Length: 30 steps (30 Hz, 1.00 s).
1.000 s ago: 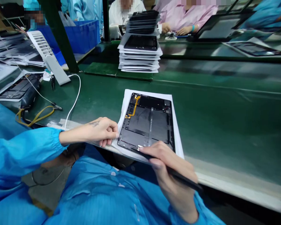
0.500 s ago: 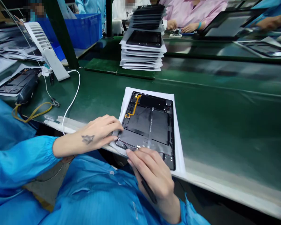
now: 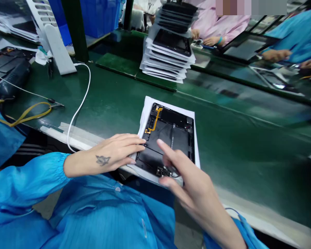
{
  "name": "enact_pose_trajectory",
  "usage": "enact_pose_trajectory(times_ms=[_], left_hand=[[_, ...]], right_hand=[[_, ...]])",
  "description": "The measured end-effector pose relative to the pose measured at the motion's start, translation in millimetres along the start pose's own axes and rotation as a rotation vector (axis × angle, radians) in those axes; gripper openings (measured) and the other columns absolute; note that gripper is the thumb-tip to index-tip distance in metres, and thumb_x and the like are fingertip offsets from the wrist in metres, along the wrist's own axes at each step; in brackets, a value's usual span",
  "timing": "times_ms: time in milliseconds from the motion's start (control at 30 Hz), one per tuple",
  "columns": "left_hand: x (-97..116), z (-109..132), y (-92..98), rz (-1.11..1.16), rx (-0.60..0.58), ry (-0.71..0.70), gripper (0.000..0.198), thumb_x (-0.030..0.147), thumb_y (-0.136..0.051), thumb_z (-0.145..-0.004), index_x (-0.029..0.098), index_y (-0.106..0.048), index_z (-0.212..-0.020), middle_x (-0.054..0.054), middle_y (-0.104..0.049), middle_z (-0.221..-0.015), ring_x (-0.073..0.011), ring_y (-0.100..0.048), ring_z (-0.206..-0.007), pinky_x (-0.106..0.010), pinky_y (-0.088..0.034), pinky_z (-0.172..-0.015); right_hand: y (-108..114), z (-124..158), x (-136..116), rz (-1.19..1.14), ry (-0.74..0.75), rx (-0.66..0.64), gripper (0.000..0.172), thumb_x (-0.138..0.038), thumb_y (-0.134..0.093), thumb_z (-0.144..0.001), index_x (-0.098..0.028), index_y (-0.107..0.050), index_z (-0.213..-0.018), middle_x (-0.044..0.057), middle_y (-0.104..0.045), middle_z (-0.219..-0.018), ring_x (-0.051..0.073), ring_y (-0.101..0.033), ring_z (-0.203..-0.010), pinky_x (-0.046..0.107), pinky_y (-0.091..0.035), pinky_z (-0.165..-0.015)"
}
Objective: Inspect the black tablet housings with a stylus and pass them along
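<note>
A black tablet-like device (image 3: 155,152) with its inside exposed and an orange flex strip near its top left lies on white sheet material (image 3: 145,112) at the front edge of the green table. My left hand (image 3: 119,150) rests along the device's left edge, fingers stretched out and holding nothing visible. Over the lower right part of the device is my right hand (image 3: 189,174), its index finger pointing out and its thumb spread apart. The other fingers are curled and partly hidden; no tool shows in this hand.
A tall stack of dark panels with white sheets (image 3: 168,57) stands at the back. On the left are a white stand (image 3: 59,50), a white cable (image 3: 86,90), a yellow strap (image 3: 28,112) and a blue bin (image 3: 98,17). People's hands (image 3: 276,55) work across the table.
My right hand has moved up and right over the device, and its thumb and index finger have parted. The dark tool it held is no longer visible. The camera view has shifted and tilted.
</note>
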State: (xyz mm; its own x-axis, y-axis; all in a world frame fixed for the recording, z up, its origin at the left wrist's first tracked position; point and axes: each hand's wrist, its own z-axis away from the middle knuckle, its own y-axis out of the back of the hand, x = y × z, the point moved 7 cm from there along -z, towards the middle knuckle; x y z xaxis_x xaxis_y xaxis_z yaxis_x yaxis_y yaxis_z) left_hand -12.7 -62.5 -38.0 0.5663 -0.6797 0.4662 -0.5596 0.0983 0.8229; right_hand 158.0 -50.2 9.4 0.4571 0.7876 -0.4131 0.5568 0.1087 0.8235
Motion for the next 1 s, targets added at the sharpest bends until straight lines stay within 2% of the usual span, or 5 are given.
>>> enact_pose_trajectory(times_ms=[67,167,333,500,1000], left_hand=[[0.3,-0.9,-0.7,0.008,0.026,0.000,0.040,0.028,-0.049,-0.105,0.015,-0.051,-0.143,-0.013,-0.050,-0.152,-0.0249,-0.041,-0.146,-0.046,-0.039,-0.121],[4.8,-2.0,0.4,0.013,0.072,-0.007,0.037,0.026,-0.047,-0.106,0.015,-0.053,-0.140,-0.014,-0.054,-0.149,-0.0258,-0.045,-0.144,-0.048,-0.040,-0.120],[8.7,-2.7,3.3,0.024,0.085,0.000,0.037,0.025,-0.048,-0.105,0.016,-0.053,-0.141,-0.013,-0.054,-0.149,-0.0260,-0.044,-0.144,-0.050,-0.040,-0.121],[6.1,-2.0,1.5,0.043,0.082,0.008,0.037,0.026,-0.047,-0.106,0.016,-0.053,-0.141,-0.012,-0.054,-0.149,-0.0248,-0.044,-0.145,-0.049,-0.039,-0.121],[3.9,-0.7,-3.4,0.034,0.079,-0.008,0.040,0.026,-0.046,-0.106,0.015,-0.050,-0.144,-0.010,-0.053,-0.151,-0.0218,-0.043,-0.145,-0.046,-0.034,-0.125]], right_hand=[[-4.2,-2.0,-6.4,0.026,0.056,-0.075,0.044,-0.036,-0.040,-0.107,-0.020,-0.049,-0.147,0.002,-0.058,-0.081,0.012,-0.061,-0.066,0.020,-0.050,-0.058],[-12.5,1.4,-10.3,0.115,0.084,-0.081,0.037,-0.023,-0.040,-0.107,-0.022,-0.058,-0.140,0.000,-0.056,-0.076,0.011,-0.057,-0.060,0.020,-0.046,-0.055],[-22.4,6.6,-5.4,0.222,0.087,-0.044,0.034,-0.008,-0.049,-0.099,-0.016,-0.064,-0.129,0.009,-0.068,-0.099,0.016,-0.067,-0.082,0.026,-0.053,-0.069],[-29.9,8.8,-3.0,0.240,0.108,-0.065,0.041,-0.001,-0.048,-0.096,-0.015,-0.060,-0.133,0.010,-0.071,-0.102,0.018,-0.068,-0.085,0.028,-0.055,-0.071],[-35.5,8.1,-4.1,0.219,0.097,-0.034,0.027,-0.006,-0.050,-0.099,-0.016,-0.068,-0.116,0.010,-0.074,-0.099,0.015,-0.069,-0.085,0.024,-0.055,-0.070]])
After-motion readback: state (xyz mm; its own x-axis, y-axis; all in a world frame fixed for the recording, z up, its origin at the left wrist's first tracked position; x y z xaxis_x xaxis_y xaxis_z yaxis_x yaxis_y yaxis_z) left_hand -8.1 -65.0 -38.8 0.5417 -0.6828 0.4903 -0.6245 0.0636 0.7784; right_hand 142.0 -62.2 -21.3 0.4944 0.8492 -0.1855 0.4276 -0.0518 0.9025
